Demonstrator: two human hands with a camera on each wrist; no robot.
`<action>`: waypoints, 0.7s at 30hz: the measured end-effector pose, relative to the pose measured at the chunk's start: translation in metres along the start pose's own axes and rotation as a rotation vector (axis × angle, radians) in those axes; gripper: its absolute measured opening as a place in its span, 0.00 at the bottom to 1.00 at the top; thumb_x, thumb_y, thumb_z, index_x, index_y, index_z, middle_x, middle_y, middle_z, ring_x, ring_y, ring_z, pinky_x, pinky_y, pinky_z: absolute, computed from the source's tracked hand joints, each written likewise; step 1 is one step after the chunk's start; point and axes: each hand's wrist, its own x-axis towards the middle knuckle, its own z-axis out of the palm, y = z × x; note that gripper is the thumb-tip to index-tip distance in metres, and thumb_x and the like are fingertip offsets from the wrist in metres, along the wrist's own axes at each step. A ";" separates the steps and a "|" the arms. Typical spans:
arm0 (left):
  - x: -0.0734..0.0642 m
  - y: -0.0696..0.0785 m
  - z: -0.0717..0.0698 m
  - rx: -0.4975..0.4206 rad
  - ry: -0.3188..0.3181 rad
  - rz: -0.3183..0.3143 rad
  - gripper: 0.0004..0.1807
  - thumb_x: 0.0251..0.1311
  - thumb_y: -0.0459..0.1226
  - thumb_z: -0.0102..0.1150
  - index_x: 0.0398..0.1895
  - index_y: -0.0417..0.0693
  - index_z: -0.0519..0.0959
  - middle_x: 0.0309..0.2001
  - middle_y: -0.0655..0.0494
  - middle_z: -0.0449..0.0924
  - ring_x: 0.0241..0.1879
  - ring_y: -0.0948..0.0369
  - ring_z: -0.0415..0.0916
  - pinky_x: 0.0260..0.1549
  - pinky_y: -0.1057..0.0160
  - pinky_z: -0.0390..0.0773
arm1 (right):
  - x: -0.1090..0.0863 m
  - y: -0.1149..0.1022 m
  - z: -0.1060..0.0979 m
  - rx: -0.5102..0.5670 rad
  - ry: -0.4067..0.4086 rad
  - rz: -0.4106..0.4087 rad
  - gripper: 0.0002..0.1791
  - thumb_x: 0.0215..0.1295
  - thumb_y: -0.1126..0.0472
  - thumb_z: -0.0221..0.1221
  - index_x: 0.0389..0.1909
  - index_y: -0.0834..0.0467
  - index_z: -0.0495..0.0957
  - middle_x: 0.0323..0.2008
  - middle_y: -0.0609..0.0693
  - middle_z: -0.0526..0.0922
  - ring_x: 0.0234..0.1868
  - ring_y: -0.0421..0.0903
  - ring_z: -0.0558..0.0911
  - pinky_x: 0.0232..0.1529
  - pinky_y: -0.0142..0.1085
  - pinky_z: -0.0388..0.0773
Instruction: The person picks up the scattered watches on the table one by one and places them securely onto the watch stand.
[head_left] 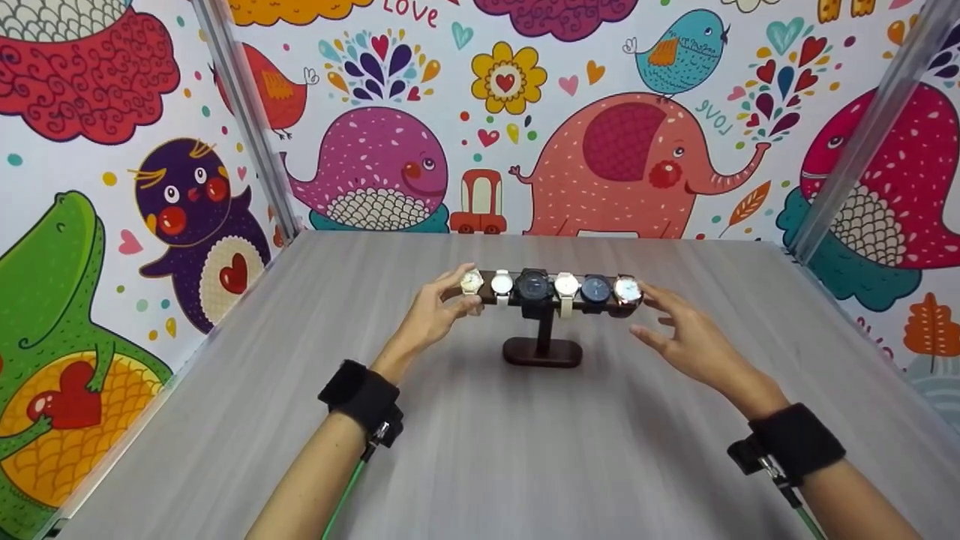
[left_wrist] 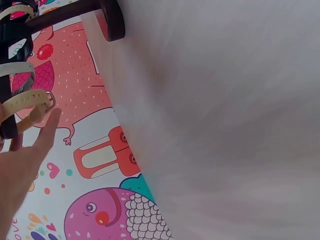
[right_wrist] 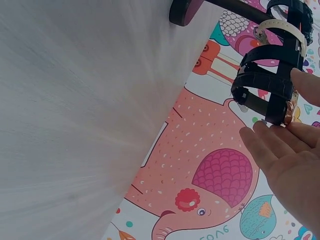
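Observation:
Several wristwatches hang in a row on the dark crossbar of a T-shaped watch stand (head_left: 543, 352). At the bar's left end is a cream-strapped watch (head_left: 472, 282); my left hand (head_left: 433, 311) pinches it, thumb low at the front and fingers higher up. Its buckled strap (left_wrist: 31, 101) shows close to a fingertip in the left wrist view. My right hand (head_left: 694, 341) is at the opposite end, fingers extended and touching beside the rose-gold watch (head_left: 627, 290). In the right wrist view, that watch's dark strap (right_wrist: 262, 82) loops round the bar. Some fingertips are hidden behind the bar.
The stand's oval base rests on a grey wood-grain table (head_left: 480, 465). Cartoon-printed panels (head_left: 495, 150) close off the back and both sides, with metal posts (head_left: 251, 127) at the corners. Each wrist wears a black band (head_left: 364, 397) with a green cable.

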 end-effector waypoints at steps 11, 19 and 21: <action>0.006 0.004 0.008 0.147 -0.005 0.037 0.31 0.64 0.34 0.62 0.71 0.44 0.70 0.72 0.41 0.67 0.71 0.44 0.67 0.70 0.48 0.69 | 0.000 -0.001 -0.003 -0.001 -0.025 0.020 0.40 0.67 0.58 0.64 0.76 0.59 0.59 0.71 0.67 0.66 0.68 0.67 0.72 0.62 0.60 0.74; 0.007 0.001 0.007 0.096 -0.005 0.053 0.30 0.63 0.34 0.62 0.70 0.40 0.70 0.72 0.40 0.68 0.71 0.44 0.67 0.63 0.52 0.77 | -0.001 0.000 -0.002 0.005 0.009 -0.019 0.39 0.66 0.62 0.65 0.75 0.61 0.61 0.69 0.68 0.69 0.66 0.67 0.73 0.60 0.61 0.75; 0.006 0.001 0.005 0.074 -0.009 0.048 0.31 0.63 0.34 0.62 0.70 0.40 0.70 0.72 0.40 0.67 0.71 0.45 0.67 0.59 0.58 0.80 | -0.001 0.000 -0.001 0.000 0.010 -0.020 0.39 0.66 0.63 0.65 0.75 0.61 0.61 0.69 0.68 0.69 0.66 0.67 0.73 0.60 0.61 0.76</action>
